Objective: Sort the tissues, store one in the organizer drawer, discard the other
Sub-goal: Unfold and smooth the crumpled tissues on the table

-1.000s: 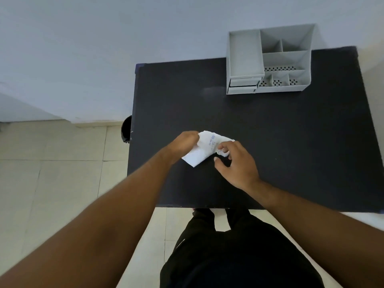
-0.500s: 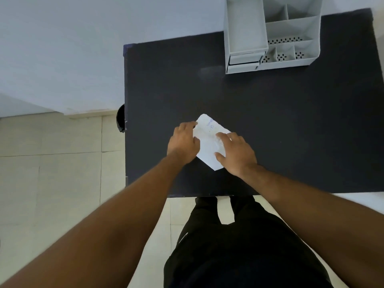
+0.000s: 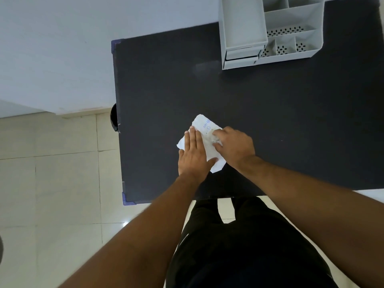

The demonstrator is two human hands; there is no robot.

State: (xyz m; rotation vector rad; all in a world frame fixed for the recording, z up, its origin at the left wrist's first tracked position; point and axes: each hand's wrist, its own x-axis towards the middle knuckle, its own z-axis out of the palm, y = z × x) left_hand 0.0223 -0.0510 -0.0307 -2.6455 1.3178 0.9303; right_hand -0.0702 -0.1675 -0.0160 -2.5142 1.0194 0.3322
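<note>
A white tissue (image 3: 204, 126) with small blue print lies flat on the black table (image 3: 291, 121), near its front left part. My left hand (image 3: 194, 154) rests flat on the tissue's left side, fingers straight and together. My right hand (image 3: 234, 145) sits on its right side with fingers curled onto a crumpled white bit (image 3: 215, 140) of tissue. The grey organizer (image 3: 243, 21) stands at the table's far edge. Its two small drawers (image 3: 241, 56) face me and look closed.
A dark round object (image 3: 113, 119) shows on the floor just past the table's left edge. Beige floor tiles (image 3: 52, 173) lie to the left, and a pale wall stands behind the table. My dark-clothed legs are below the front edge.
The tissue went from partly lifted and bunched between both hands to spread on the table. My left hand opened flat on it. The camera tilted down, so the organizer moved up in view.
</note>
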